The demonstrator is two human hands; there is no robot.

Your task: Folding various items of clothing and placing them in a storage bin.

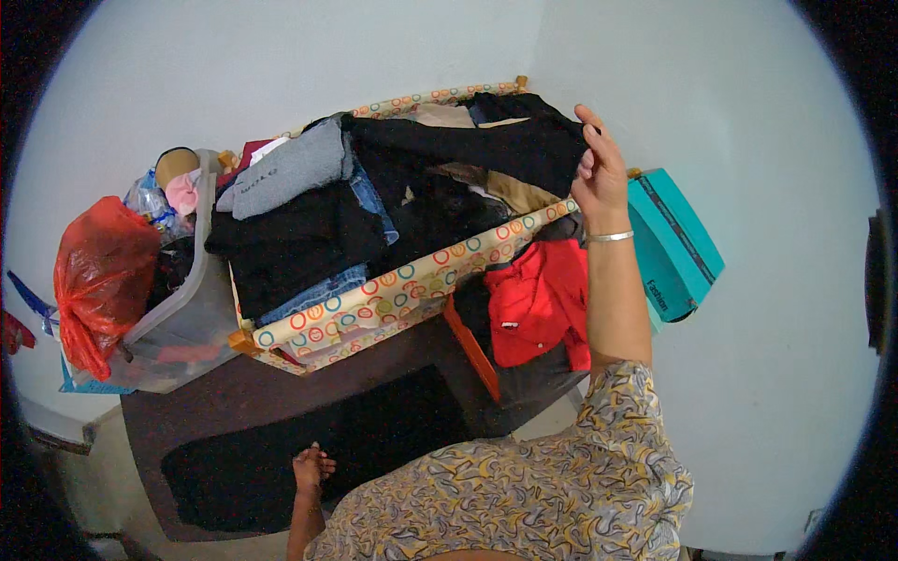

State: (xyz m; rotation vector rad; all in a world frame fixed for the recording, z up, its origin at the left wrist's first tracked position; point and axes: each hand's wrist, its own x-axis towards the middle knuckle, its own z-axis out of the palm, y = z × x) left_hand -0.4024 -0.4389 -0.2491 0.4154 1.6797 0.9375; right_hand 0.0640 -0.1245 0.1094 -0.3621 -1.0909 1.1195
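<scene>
My right hand (602,168), with a silver bangle at the wrist, reaches to the far right end of a fabric-sided rack heaped with clothes. Its fingers are closed on the edge of a black garment (484,144) that stretches across the heap. Low in the view, my left hand (313,468) hovers over or rests on black trousers (393,428); which of the two is unclear. Its fingers are loosely bent and hold nothing visible. The trousers lie flat on a dark brown surface (151,435). Folded grey socks (291,172) top the heap's left side.
The rack's ring-patterned cloth side (442,259) runs diagonally between wooden corner ends. At left, a clear plastic bin (200,301) holds a red plastic bag (105,273). A red garment (537,305) sits below the rack, and a teal box (673,242) stands by the wall.
</scene>
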